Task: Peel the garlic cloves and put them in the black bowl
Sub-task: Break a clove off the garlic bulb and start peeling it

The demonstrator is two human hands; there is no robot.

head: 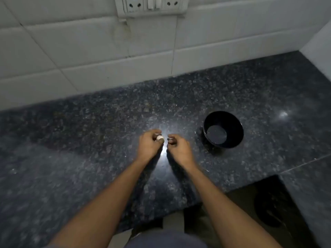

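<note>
My left hand (149, 146) pinches a small pale garlic clove (159, 137) between thumb and fingertips above the dark granite counter (89, 133). Just to its right, my right hand (179, 149) has its fingers curled; something small may sit at its fingertips, but it is too blurred to tell. The two hands are a short gap apart. The black bowl (232, 122) stands upright on the counter to the right of my right hand, and I see nothing inside it.
A white tiled wall (107, 56) runs along the back of the counter, with a socket panel (151, 5) high on it. The counter's front edge steps back at the lower right, where a dark round bin (268, 210) stands on the floor.
</note>
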